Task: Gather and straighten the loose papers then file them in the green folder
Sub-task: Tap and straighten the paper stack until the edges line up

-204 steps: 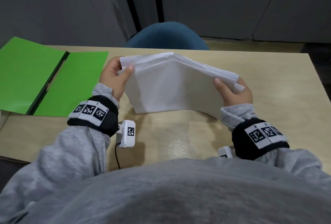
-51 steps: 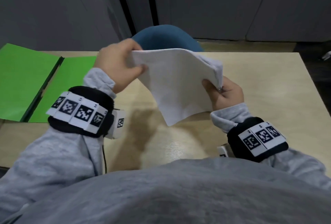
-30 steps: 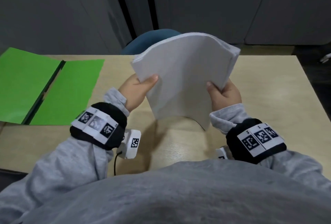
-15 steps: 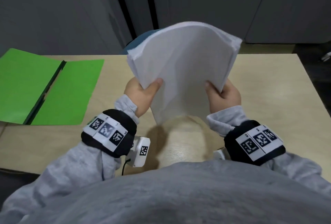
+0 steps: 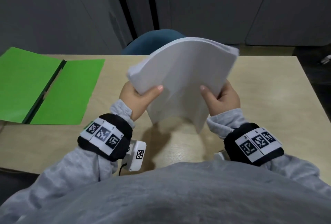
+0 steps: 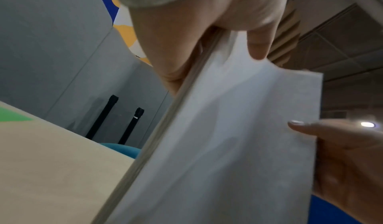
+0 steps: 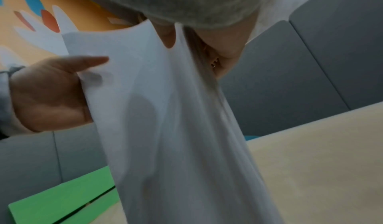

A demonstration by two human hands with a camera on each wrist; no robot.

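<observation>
Both hands, left hand (image 5: 138, 96) and right hand (image 5: 221, 98), pinch the bowed paper stack (image 5: 180, 80) upright over the table (image 5: 259, 101); loosening could fan sheets before the green folder (image 5: 44, 87)

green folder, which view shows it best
The head view: the green folder lies open and flat at the table's far left, both flaps and the dark spine visible. The right wrist view catches only a lower-left part of it behind the paper stack; the left wrist view shows just a green sliver at its left edge.
</observation>
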